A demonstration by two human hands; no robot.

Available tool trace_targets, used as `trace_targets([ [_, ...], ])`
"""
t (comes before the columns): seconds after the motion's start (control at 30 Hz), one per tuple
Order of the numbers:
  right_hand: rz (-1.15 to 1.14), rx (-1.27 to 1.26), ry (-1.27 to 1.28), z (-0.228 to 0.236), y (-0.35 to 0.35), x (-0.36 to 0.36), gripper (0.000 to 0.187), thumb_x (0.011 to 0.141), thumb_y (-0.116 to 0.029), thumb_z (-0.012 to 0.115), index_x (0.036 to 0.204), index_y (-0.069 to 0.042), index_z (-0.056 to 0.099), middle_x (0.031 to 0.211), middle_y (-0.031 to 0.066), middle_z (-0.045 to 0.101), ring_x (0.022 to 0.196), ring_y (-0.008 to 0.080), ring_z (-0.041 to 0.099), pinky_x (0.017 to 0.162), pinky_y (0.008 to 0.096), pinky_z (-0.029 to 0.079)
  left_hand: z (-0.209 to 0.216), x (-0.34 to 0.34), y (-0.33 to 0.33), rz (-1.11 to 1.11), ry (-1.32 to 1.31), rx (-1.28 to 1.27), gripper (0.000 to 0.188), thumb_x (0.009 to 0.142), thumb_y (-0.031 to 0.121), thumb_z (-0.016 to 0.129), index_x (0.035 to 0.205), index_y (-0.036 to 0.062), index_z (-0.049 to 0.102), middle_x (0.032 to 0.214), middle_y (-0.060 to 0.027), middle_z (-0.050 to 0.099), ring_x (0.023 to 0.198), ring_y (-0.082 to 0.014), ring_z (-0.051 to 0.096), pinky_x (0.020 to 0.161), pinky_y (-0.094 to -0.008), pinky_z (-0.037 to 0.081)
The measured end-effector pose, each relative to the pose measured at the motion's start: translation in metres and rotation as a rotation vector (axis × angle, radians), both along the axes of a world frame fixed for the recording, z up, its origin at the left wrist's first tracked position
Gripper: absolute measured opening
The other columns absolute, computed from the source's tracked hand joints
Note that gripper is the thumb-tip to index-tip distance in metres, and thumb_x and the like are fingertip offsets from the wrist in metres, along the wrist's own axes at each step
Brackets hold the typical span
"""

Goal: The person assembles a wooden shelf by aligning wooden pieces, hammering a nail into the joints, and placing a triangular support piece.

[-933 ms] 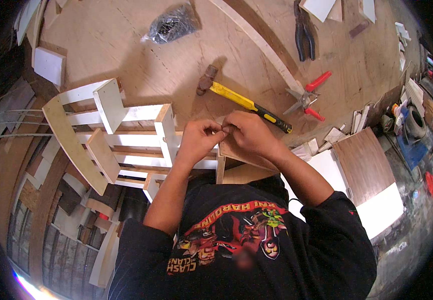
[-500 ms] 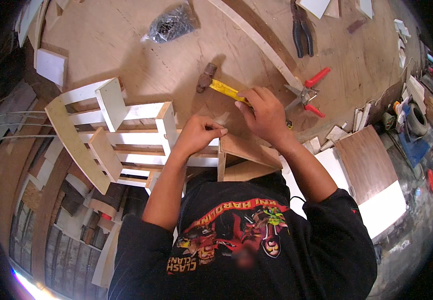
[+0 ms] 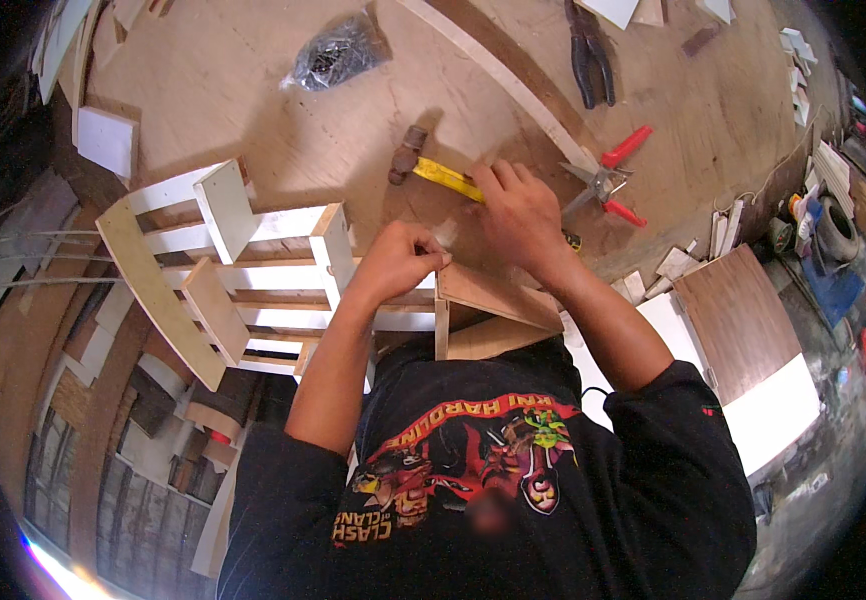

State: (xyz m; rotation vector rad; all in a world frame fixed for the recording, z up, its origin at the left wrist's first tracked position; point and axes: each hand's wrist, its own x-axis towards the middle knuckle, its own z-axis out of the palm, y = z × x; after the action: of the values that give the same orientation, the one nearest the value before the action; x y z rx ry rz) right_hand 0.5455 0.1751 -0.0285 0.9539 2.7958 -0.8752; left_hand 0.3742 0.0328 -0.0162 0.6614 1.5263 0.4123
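My right hand (image 3: 525,217) is closed round the yellow handle of a hammer (image 3: 443,176), whose rusty head rests to the left on the worktop. My left hand (image 3: 393,265) pinches at the upper left corner of a small wooden piece with angled panels (image 3: 488,290). Whatever is between its fingertips is too small to make out. Left of that hand stands a white slatted wooden frame (image 3: 278,222) with several upright boards. A clear plastic bag (image 3: 338,52) with dark small contents lies beyond the hammer.
Red-handled snips (image 3: 605,183) lie opened right of my right hand, with black-handled pliers (image 3: 591,60) farther off. A long wooden strip (image 3: 503,75) crosses the plywood worktop (image 3: 223,90). Brown and white panels (image 3: 738,315) stand at the right, near scrap wood.
My right hand has taken a fuller hold of the hammer handle, its fingers farther round it. My left hand keeps its pinch at the corner. The whole view has shifted slightly.
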Motion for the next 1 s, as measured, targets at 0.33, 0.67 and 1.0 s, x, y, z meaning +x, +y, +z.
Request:
trace_targets([
  [0.33,0.001,0.083,0.098,0.013,0.002,0.006,0.035,0.085,-0.02,0.073,0.115,-0.006,0.063,0.101,0.0124,0.065,0.09,0.0325,0.066,0.072,0.0425,0.054,0.0,-0.001,-0.001,-0.084,0.063,0.086,0.021,0.076,0.016,0.077,0.083,-0.0035,0.076,0.076,-0.0196,0.071,0.07,-0.0267,0.07,0.068,-0.0382,0.054],
  [0.67,-0.159,-0.563,-0.074,0.084,0.01,0.057,0.039,0.094,-0.01,0.063,0.133,-0.005,0.058,0.098,0.0255,0.067,0.089,0.0452,0.066,0.076,0.0511,0.052,0.003,-0.004,0.004,-0.033,0.007,0.008,0.022,0.074,0.016,0.076,0.083,-0.0036,0.077,0.075,-0.0194,0.072,0.068,-0.0258,0.07,0.066,-0.0377,0.054],
  [1.0,-0.086,-0.673,-0.099,0.09,-0.002,0.072,0.055,0.093,-0.006,0.065,0.146,-0.013,0.055,0.093,0.0259,0.068,0.083,0.0429,0.067,0.075,0.0468,0.053,0.002,-0.007,0.014,-0.148,-0.01,-0.044,0.021,0.073,0.019,0.077,0.085,0.0017,0.079,0.072,-0.0174,0.071,0.064,-0.0255,0.069,0.064,-0.038,0.052],
])
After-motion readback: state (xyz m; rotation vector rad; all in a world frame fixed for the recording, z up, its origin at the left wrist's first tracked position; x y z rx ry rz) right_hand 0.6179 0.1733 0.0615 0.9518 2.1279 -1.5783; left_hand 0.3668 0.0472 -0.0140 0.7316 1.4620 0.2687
